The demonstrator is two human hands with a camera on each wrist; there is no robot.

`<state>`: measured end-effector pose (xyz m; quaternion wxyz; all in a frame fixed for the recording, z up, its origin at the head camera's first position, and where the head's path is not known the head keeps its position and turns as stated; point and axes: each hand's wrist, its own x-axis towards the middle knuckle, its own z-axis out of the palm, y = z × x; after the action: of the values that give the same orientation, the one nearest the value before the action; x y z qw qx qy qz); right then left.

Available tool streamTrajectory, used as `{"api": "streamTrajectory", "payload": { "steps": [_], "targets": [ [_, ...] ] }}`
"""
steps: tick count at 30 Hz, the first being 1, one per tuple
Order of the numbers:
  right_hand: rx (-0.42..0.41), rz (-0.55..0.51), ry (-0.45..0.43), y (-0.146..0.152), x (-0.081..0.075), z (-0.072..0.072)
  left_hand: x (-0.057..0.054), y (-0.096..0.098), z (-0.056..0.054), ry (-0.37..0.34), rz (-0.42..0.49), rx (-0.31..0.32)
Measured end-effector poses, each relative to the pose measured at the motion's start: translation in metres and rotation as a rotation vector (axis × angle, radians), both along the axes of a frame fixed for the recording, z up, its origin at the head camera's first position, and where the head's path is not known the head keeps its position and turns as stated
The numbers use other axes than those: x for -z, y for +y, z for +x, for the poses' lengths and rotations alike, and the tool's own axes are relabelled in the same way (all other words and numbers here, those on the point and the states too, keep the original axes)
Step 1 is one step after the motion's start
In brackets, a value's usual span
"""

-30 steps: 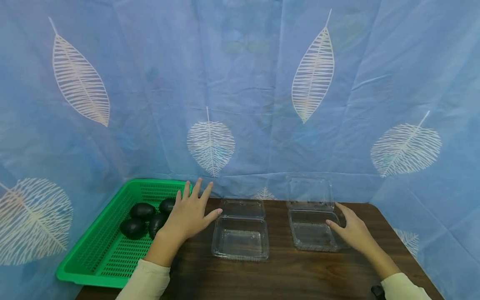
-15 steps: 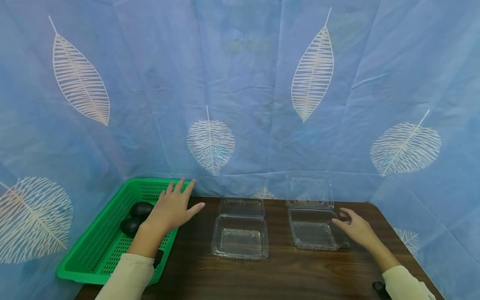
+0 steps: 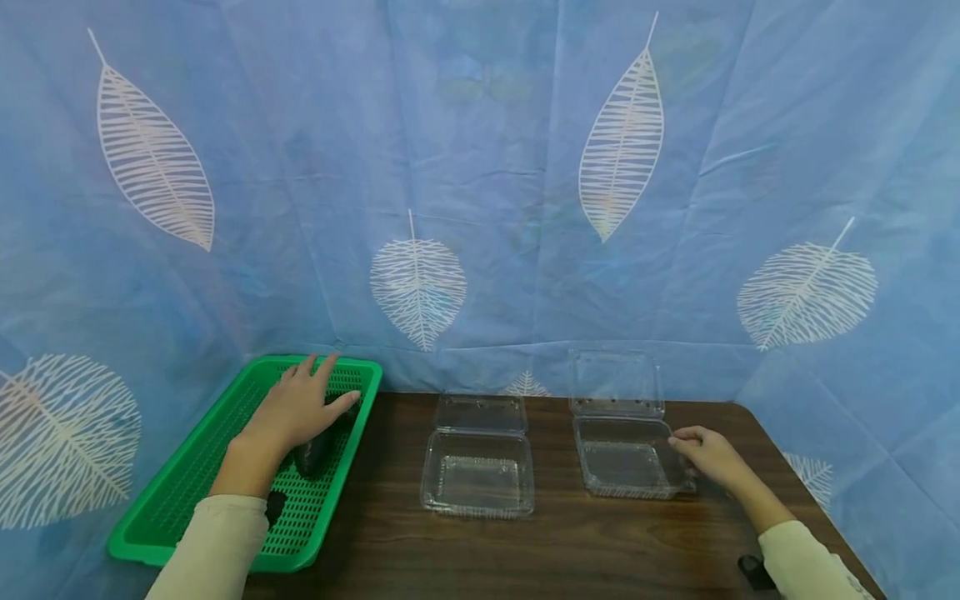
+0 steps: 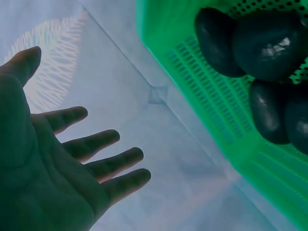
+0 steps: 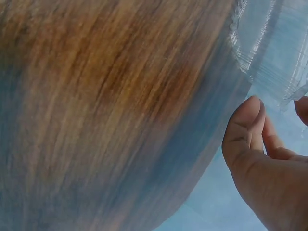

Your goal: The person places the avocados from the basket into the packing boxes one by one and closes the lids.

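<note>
My left hand (image 3: 291, 412) hovers over the green plastic basket (image 3: 343, 492), fingers straight and spread, touching nothing that I can see. In the left wrist view, dark glossy oval objects (image 4: 269, 43) lie in the basket beyond the fingers; their kind is unclear. The head view shows them mostly hidden by the hand and arm. My right hand (image 3: 712, 458) is at the right edge of a clear hinged plastic container (image 3: 622, 462), with its fingers loosely bent. In the right wrist view the thumb (image 5: 248, 113) stands just off the plastic, while a finger at the frame's edge meets a corner.
A second clear hinged container (image 3: 480, 475), lid raised, stands on the brown wooden table (image 3: 585, 550) between the basket and the right-hand container. A blue leaf-patterned cloth (image 3: 510, 167) hangs behind the table and round its sides.
My left hand has moved left from beside the basket to over it, now covering most of the dark objects. The right hand has shifted slightly right and lower, its fingers more bent.
</note>
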<state>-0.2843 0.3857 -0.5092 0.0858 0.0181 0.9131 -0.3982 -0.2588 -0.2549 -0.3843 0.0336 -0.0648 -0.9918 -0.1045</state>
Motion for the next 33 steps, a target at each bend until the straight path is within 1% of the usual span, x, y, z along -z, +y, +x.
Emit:
{"api": "streamTrajectory", "payload": {
  "steps": [4,6,9,15,19,25,28,33],
  "targets": [
    [0.014,-0.063,-0.041,0.000,0.002,-0.001,0.001,-0.013,-0.004,-0.049,0.055,-0.014],
    [0.024,-0.077,-0.049,-0.001,0.003,-0.002,0.002,-0.019,-0.005,-0.063,0.079,-0.024],
    [0.015,-0.084,-0.045,-0.002,0.005,-0.003,0.003,-0.028,-0.006,-0.073,0.110,-0.035],
    [0.023,-0.118,-0.051,-0.001,0.008,-0.001,0.007,-0.047,-0.005,-0.100,0.161,-0.056],
    [0.013,-0.153,-0.069,0.001,0.005,0.001,0.011,-0.063,-0.005,-0.118,0.204,-0.074],
    [0.026,-0.204,-0.100,0.004,0.003,0.000,0.015,-0.082,-0.005,-0.149,0.284,-0.099],
    [0.030,-0.214,-0.114,0.004,0.003,0.000,0.018,-0.089,-0.004,-0.181,0.286,-0.117],
    [0.038,-0.221,-0.130,0.004,0.002,0.000,0.025,-0.097,-0.004,-0.261,0.278,-0.153]
  ]
}}
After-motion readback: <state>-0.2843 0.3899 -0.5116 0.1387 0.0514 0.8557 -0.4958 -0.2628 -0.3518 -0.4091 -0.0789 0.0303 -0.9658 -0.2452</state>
